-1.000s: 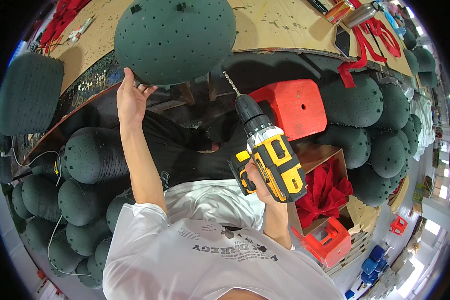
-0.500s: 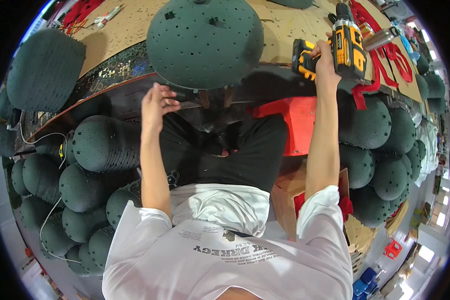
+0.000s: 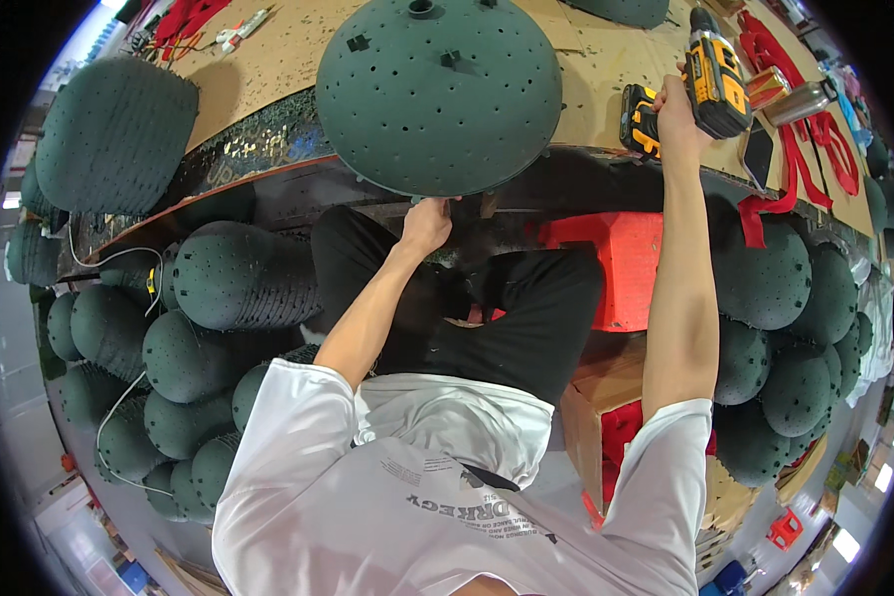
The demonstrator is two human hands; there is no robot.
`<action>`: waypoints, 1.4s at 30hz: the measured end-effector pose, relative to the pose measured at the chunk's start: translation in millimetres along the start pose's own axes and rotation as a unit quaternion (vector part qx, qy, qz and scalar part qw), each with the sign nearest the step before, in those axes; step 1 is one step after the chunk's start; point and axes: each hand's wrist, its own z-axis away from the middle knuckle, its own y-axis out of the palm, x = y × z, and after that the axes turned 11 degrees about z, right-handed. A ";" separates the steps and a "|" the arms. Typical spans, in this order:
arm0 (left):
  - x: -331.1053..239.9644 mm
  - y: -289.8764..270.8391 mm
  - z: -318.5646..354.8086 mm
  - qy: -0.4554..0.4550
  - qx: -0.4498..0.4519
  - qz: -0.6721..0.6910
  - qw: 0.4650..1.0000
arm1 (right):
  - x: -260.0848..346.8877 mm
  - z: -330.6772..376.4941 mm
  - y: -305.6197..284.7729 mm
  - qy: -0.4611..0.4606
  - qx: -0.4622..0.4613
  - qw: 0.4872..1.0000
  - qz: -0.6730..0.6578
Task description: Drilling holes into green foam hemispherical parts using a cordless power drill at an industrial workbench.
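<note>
Your left hand (image 3: 428,226) was at the near rim of one dome (image 3: 437,109), which reached past the table's (image 3: 594,74) edge; whether its half-hidden fingers pinched, I could not tell. Your right hand (image 3: 678,115) had fingers wrapped around one drill (image 3: 717,84); a strip of table separated both things. Farther lay one second dome (image 3: 621,9).

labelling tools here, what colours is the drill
The drill is mainly yellow and black, seen best in the head view.
</note>
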 end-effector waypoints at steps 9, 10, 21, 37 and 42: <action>-0.5 -7.4 4.3 -0.039 0.069 0.020 0.997 | -16.2 -6.4 3.0 -0.045 -0.042 0.998 0.029; -3.7 -9.3 11.0 0.005 0.061 0.025 0.998 | -15.3 -6.3 3.3 -0.046 -0.044 0.998 0.027; -57.7 -113.6 70.1 0.016 0.133 0.480 0.867 | -7.6 -1.6 1.5 -0.053 -0.031 0.998 0.022; -106.3 -92.7 67.9 0.113 0.004 0.731 0.673 | -13.3 -6.3 1.2 -0.027 -0.041 0.997 0.063; -117.6 -98.0 64.3 0.140 0.007 0.726 0.673 | -16.0 -6.5 1.0 0.011 -0.030 0.997 0.073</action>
